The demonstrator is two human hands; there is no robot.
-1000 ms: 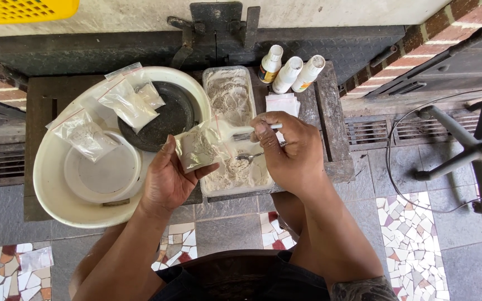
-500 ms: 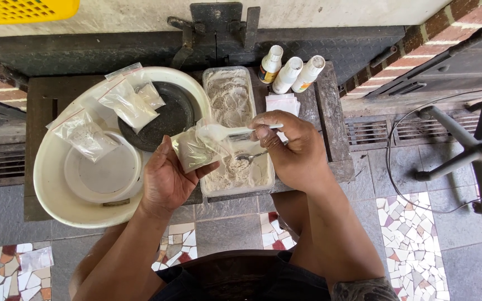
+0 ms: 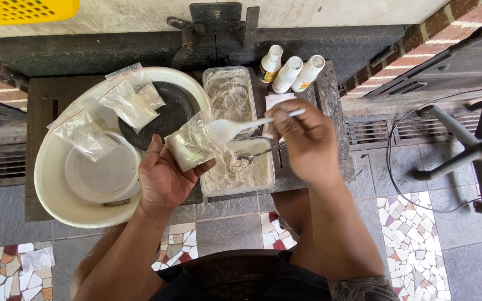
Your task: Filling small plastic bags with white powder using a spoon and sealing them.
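Head view, looking straight down on two bare hands over a low dark table (image 3: 40,106). Left hand (image 3: 165,178) cupped palm up, fingers closed around a small clear bag (image 3: 192,142) partly filled with pale powder, mouth of the bag turned toward the right side, probably so as to receive from the spoon. Right hand (image 3: 302,139) clenched on the handle of a white plastic spoon (image 3: 230,128), bowl of the spoon just at the bag's opening, level, likely to keep powder from spilling. Directly below and between both hands, a clear rectangular tub (image 3: 263,178) of the same pale powder with a metal spoon (image 3: 258,153) resting inside; held above it perhaps so that anything falling drops back in. Beyond the hands, a second powder tub (image 3: 229,92), and past the right hand three small white bottles (image 3: 291,72) lying side by side. To the outer side of the left hand, a wide cream basin (image 3: 57,189) holding a dark round pan (image 3: 168,108), a white lid (image 3: 101,175) and several filled, closed bags (image 3: 87,134), kept apart from the open tubs. Further right of the right hand, well apart, the base of a chair (image 3: 470,150) on the tiled floor
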